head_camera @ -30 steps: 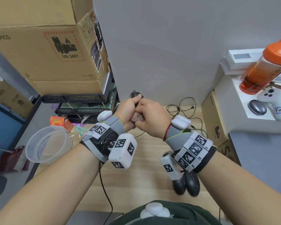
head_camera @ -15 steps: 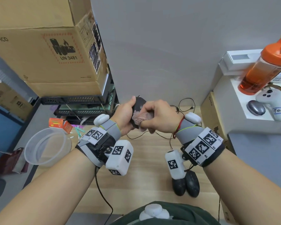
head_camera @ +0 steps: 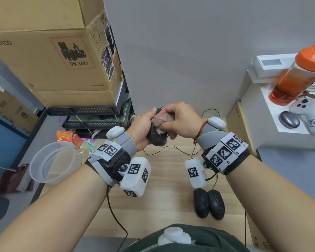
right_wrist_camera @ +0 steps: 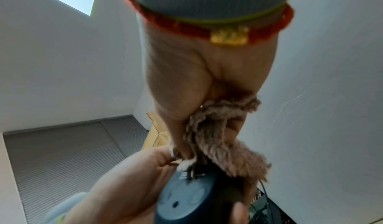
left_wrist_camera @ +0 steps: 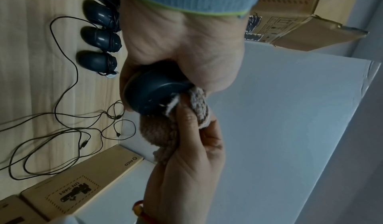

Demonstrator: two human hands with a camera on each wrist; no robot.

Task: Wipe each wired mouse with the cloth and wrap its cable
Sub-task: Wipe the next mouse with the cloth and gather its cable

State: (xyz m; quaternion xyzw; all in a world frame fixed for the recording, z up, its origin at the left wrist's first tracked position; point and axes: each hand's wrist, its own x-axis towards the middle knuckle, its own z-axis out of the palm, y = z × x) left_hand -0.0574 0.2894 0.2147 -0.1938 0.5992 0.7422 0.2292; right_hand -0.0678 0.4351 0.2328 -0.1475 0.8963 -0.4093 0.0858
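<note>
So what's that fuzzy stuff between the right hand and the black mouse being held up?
A pinkish-brown cloth, bunched in the right hand and pressed against the mouse that the left hand grips. The head and left wrist views show it best.

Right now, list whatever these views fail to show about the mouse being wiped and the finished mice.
- Held mouse, head view: top side hidden by the cloth and right hand.
- Its cable end: lost among loose cables in the left wrist view.
- Finished mice: three in the left wrist view, but only two in the head view, behind the right wrist rig.
- Left hand, right wrist view: blurred, cut by the bottom edge.
</note>
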